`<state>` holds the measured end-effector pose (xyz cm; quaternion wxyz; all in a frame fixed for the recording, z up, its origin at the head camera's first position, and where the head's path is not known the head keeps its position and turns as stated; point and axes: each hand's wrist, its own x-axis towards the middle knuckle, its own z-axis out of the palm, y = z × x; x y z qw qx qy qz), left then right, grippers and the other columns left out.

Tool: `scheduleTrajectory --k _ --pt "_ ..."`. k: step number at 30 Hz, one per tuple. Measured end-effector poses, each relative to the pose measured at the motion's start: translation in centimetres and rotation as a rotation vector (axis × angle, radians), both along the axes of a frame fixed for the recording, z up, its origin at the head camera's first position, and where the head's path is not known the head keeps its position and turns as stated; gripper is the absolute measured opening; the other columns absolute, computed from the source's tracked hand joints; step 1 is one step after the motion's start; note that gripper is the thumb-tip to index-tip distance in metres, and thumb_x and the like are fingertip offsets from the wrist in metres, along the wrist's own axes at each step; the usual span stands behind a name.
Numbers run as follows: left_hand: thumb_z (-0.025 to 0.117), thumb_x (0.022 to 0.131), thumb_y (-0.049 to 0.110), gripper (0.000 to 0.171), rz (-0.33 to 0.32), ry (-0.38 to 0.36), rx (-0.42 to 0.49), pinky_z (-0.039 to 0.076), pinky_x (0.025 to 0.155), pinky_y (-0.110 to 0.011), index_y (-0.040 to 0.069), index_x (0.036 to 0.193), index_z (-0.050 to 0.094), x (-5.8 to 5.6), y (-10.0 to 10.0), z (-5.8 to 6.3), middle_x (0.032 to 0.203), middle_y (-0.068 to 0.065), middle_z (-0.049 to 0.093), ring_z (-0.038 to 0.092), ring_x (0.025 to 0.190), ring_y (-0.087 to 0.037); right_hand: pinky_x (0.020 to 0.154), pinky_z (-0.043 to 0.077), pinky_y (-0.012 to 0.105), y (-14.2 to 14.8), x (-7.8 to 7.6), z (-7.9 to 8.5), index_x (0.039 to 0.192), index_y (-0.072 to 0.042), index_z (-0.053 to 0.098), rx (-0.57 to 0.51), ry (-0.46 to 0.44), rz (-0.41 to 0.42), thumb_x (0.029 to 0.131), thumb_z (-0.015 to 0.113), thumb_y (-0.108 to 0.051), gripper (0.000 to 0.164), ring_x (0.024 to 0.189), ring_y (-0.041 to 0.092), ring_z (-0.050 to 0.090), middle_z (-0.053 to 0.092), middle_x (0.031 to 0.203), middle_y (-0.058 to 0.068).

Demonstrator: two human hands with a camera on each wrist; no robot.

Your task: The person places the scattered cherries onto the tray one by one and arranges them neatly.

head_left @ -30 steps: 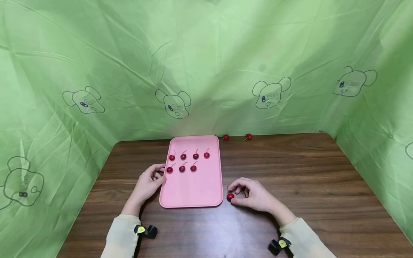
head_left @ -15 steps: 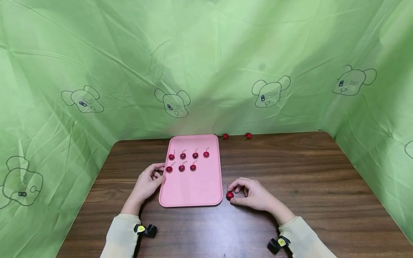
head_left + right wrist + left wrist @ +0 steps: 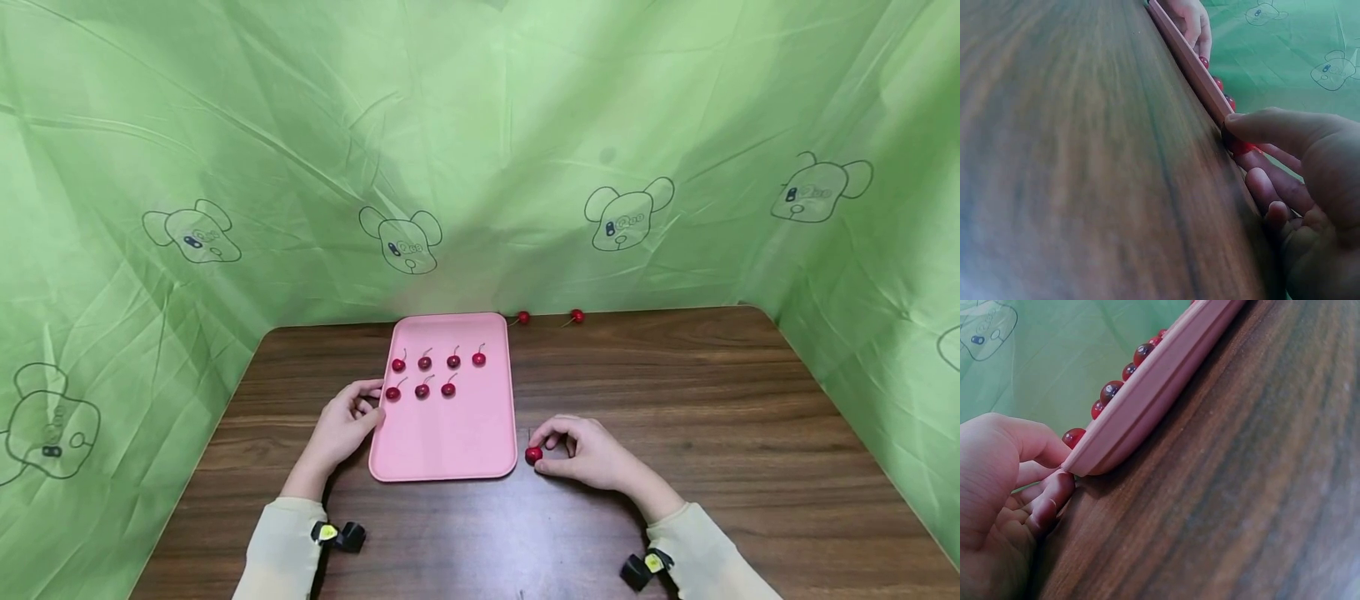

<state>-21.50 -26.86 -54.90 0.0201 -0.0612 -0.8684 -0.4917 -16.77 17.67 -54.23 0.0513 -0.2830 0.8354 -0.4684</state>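
Note:
On the table stands a pink tray (image 3: 480,433), with red cherries (image 3: 453,362) in two rows on its far half, their stems pointing mostly away. My left hand (image 3: 343,427) grips the tray's left rim between thumb and fingers; the left wrist view shows the fingers (image 3: 1054,494) curled at the rim's underside. Just right of the tray, low over the table, my right hand (image 3: 585,454) pinches a single cherry (image 3: 533,455) between thumb and fingers. In the right wrist view the thumb covers part of that cherry (image 3: 1239,147).
Two more cherries, one near the tray's far corner (image 3: 523,317) and another farther right (image 3: 577,316), lie at the back edge of the brown wooden table (image 3: 675,383). Green cloth (image 3: 510,167) with printed animal heads hangs behind and at both sides.

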Motion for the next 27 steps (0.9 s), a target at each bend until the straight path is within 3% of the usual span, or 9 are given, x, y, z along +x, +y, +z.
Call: scheduleTrajectory --k 10,14,21,27 --pt "0.076 0.097 0.003 0.042 0.005 0.012 -0.013 0.049 0.073 -0.022 0.006 0.139 0.07 0.0 -0.2 -0.1 0.118 -0.013 0.073 0.062 0.087 -0.016 0.063 0.048 0.025 0.0 -0.3 0.8 0.111 -0.019 0.08 -0.024 -0.092 -0.013 0.092 0.09 -0.021 0.022 0.077 0.011 0.063 0.074 0.093 -0.005" --pt "0.076 0.097 0.005 0.043 0.002 0.005 -0.023 0.05 0.073 -0.023 0.007 0.14 0.07 -0.2 -0.1 -0.2 0.118 -0.012 0.074 0.062 0.087 -0.016 0.067 0.052 0.027 0.0 -0.4 1.3 0.113 -0.018 0.079 -0.031 -0.087 -0.035 0.094 0.088 -0.02 0.021 0.082 0.011 0.068 0.075 0.094 -0.006" --pt "0.075 0.097 0.003 0.042 0.007 0.017 -0.021 0.049 0.073 -0.022 0.006 0.139 0.07 -0.2 -0.1 0.1 0.118 -0.012 0.074 0.062 0.086 -0.017 0.065 0.054 0.028 -1.7 -1.4 2.5 0.116 -0.013 0.078 -0.074 -0.055 -0.135 0.094 0.087 -0.017 0.024 0.077 0.012 0.069 0.077 0.091 -0.003" --pt "0.075 0.098 0.002 0.043 0.002 0.006 -0.027 0.049 0.073 -0.023 0.005 0.14 0.069 -0.1 0.0 0.0 0.119 -0.013 0.072 0.062 0.087 -0.017 0.054 0.055 0.031 -3.6 -2.9 3.7 0.114 -0.016 0.078 -0.133 -0.112 -0.237 0.094 0.088 -0.016 0.023 0.063 0.019 0.065 0.077 0.086 0.0"
